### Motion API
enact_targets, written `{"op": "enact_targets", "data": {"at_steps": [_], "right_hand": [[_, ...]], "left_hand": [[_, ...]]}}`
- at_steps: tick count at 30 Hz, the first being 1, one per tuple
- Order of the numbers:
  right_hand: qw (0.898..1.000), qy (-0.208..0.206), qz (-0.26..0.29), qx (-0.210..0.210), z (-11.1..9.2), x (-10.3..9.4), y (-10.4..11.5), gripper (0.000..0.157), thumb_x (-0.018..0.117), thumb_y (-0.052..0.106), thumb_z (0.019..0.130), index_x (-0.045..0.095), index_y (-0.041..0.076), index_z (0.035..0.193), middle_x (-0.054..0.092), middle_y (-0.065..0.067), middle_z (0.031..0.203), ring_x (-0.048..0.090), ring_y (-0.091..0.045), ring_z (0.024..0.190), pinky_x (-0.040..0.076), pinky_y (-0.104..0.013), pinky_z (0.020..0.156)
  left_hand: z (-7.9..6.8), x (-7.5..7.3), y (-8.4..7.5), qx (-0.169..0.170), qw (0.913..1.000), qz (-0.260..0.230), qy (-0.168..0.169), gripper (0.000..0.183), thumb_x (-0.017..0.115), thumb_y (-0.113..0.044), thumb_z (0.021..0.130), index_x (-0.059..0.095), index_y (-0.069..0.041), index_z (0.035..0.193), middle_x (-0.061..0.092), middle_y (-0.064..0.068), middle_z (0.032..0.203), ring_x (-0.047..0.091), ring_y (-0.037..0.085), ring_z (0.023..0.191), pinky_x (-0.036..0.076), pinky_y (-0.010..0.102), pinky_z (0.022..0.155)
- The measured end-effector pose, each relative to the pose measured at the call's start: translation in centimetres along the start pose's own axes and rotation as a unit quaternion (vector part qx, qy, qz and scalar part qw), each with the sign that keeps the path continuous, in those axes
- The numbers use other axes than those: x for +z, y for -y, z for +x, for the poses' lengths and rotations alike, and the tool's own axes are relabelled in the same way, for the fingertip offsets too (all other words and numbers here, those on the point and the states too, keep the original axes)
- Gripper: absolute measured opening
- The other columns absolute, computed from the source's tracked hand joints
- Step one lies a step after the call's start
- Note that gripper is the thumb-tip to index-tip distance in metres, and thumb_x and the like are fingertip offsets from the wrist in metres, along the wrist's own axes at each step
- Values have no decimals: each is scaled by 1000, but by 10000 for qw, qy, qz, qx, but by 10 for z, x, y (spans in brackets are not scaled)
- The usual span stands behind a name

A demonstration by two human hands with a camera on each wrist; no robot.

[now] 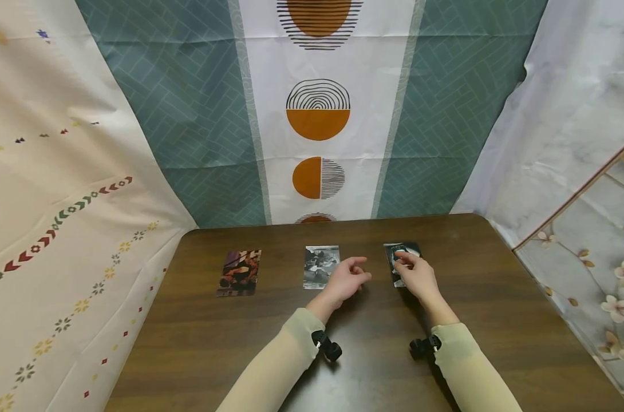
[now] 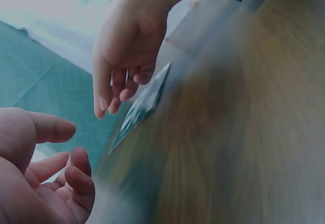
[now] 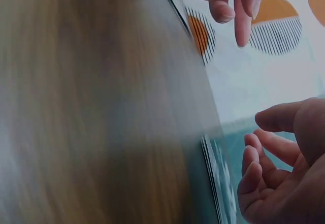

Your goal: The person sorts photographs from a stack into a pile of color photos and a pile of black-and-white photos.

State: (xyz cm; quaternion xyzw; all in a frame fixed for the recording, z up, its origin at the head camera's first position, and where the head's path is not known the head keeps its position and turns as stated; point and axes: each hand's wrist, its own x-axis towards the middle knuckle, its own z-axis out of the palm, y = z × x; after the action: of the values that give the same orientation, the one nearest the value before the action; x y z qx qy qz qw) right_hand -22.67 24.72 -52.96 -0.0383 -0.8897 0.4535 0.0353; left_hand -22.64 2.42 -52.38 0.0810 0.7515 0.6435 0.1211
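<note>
Three picture cards lie in a row on the wooden table: a reddish, dark one [image 1: 240, 273] at left, a black-and-white one [image 1: 318, 264] in the middle and a darker one [image 1: 390, 253] at right. My left hand [image 1: 347, 279] hovers just right of the middle card, its fingers loosely bent around nothing. Over the right card is my right hand [image 1: 417, 276], partly covering it, with thumb and forefinger apart. In the right wrist view the right-hand card pile [image 3: 219, 181] shows several stacked edges below that hand's fingers. Neither hand appears to hold anything.
The brown table [image 1: 198, 355] ends at a back edge against a patterned hanging cloth [image 1: 198, 114]. A cream cloth [image 1: 59, 240] hangs along the left side and a white floral one [image 1: 575, 200] along the right.
</note>
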Motion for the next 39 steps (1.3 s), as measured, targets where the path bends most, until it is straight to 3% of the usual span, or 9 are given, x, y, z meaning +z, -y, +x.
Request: {"op": "enact_targets", "data": {"at_steps": [7,13,22,32,39], "right_hand": [[9988,233,394,-193,-3,32,18,41,66,16,105,65,1,143,70,-17,121,63,-34,112,49,-47,94],[9975,373,525,-275,-2,60,35,38,68,14,103,69,-1,138,73,-15,117,66,-32,111,49,-44,95],[9972,511,508,-195,-8,91,56,34,71,15,99,75,2,130,76,-12,114,68,-31,110,52,-47,95],[9991,391,148,-26,-7,107,63,30,70,16,97,78,2,122,76,-9,106,69,-30,102,53,-50,93],[9990,406,-70,179,-9,112,67,31,72,23,96,80,8,122,76,-5,107,70,-28,101,52,-48,90]], "left_hand": [[-12,-37,9,79,9995,207,-244,47,74,-5,95,64,3,141,60,4,89,55,17,62,49,29,59],[-20,-68,19,92,9981,370,-487,44,73,-6,97,66,1,139,62,4,93,55,16,62,47,26,58],[-26,-109,29,-74,9919,527,-1150,43,74,-8,96,66,2,138,61,7,95,55,14,66,47,27,61],[-30,-125,41,-446,9873,333,-1485,41,75,-8,98,66,4,136,61,4,82,54,16,56,46,27,56],[-30,-126,47,-543,9850,447,-1573,38,76,-8,98,68,6,132,61,4,79,54,14,52,45,26,54]]}}
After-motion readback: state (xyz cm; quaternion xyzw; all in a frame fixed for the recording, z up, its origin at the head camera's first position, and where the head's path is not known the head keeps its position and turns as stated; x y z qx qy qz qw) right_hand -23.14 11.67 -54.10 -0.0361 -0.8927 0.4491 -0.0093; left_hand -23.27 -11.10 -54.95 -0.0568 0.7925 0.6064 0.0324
